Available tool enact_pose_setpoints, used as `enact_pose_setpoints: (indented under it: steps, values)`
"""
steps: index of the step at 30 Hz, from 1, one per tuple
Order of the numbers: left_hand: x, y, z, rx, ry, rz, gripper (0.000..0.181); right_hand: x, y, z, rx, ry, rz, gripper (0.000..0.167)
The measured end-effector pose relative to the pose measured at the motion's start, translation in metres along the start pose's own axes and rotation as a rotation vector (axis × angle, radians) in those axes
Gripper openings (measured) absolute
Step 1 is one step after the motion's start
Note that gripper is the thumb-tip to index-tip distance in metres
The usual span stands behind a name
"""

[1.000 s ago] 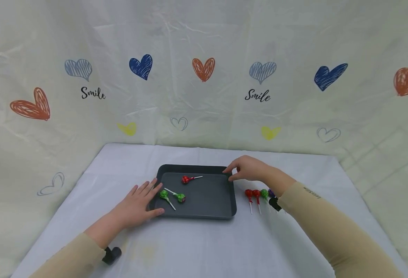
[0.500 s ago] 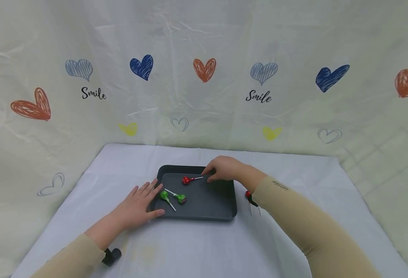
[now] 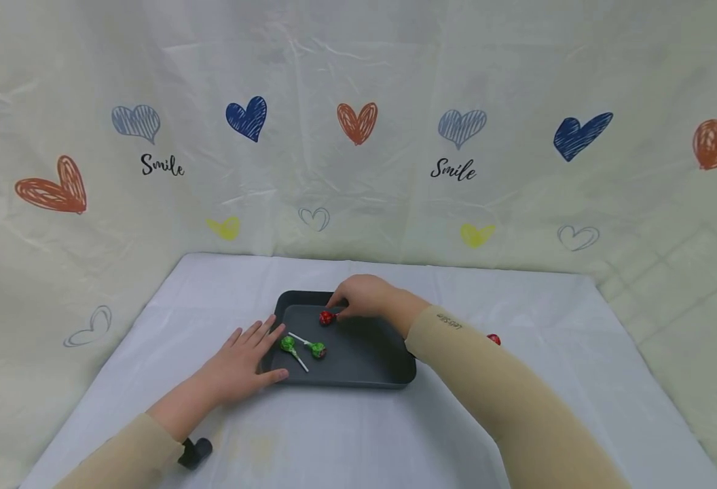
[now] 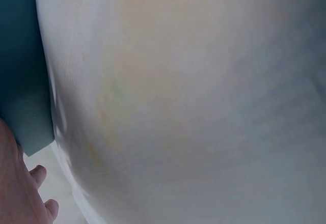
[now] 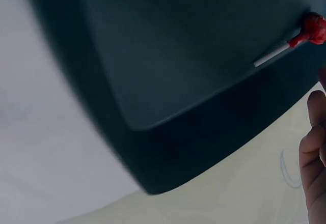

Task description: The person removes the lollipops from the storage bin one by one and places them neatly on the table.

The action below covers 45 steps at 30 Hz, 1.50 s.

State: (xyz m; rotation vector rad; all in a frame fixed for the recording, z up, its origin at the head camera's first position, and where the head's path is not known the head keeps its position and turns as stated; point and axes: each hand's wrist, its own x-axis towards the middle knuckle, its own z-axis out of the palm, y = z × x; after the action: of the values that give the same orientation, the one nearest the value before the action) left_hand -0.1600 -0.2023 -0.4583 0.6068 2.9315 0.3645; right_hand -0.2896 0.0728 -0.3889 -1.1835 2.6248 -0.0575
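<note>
A dark grey tray (image 3: pixel 364 353) lies on the white-covered table. My left hand (image 3: pixel 236 367) rests on its left edge, fingers spread and straight. In the tray, close to that hand, lie two green lollipops (image 3: pixel 288 343) with white sticks. A red lollipop (image 3: pixel 326 318) lies near the tray's far wall. My right hand (image 3: pixel 364 296) reaches over it, thumb and forefinger apart beside the candy. The right wrist view shows the red lollipop (image 5: pixel 311 29) flat in the tray, its stick visible and curled fingers (image 5: pixel 313 147) below it.
Right of the tray, another red lollipop (image 3: pixel 494 338) peeks out from behind the right sleeve (image 3: pixel 481 367); more of that area is hidden by the arm. A hanging sheet (image 3: pixel 395 204) with printed hearts stands behind the table.
My right hand has moved left from the tray's right edge to the red lollipop by the far wall. The sleeve now covers most lollipops at the right. My left hand stays put.
</note>
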Motion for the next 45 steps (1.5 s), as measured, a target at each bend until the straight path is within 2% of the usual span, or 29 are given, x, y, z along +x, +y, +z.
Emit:
enact_pose_setpoints:
  steps: [3, 9, 15, 18, 25, 30, 38, 45]
  values:
    - [0.0, -0.001, 0.001, -0.014, 0.008, 0.005, 0.091, 0.007, -0.006, 0.001, -0.03, -0.018, -0.002, 0.034]
    - [0.001, -0.005, 0.005, 0.019, 0.015, -0.006, 0.092, 0.014, -0.014, 0.006, -0.071, -0.051, 0.007, 0.038]
    - [-0.001, -0.004, 0.002, -0.011, 0.036, 0.033, 0.091, 0.02, -0.017, 0.011, -0.101, -0.079, -0.005, 0.042]
    - [0.0, -0.003, 0.003, 0.002, 0.043, 0.032, 0.091, 0.02, -0.017, 0.013, -0.099, -0.075, -0.022, 0.037]
    - [-0.002, 0.004, -0.006, 0.01, 0.001, 0.015, 0.092, 0.02, -0.015, 0.013, -0.074, -0.074, -0.046, 0.023]
    - [-0.003, 0.004, -0.006, 0.014, -0.001, 0.011, 0.092, 0.015, -0.011, 0.01, -0.052, -0.098, -0.041, 0.017]
    - [-0.002, 0.002, -0.001, 0.0, 0.042, 0.026, 0.09, -0.002, -0.005, 0.009, -0.05, -0.122, -0.005, 0.011]
    - [-0.003, 0.003, -0.003, -0.013, 0.047, 0.03, 0.092, -0.02, -0.002, 0.012, 0.01, -0.129, 0.014, 0.017]
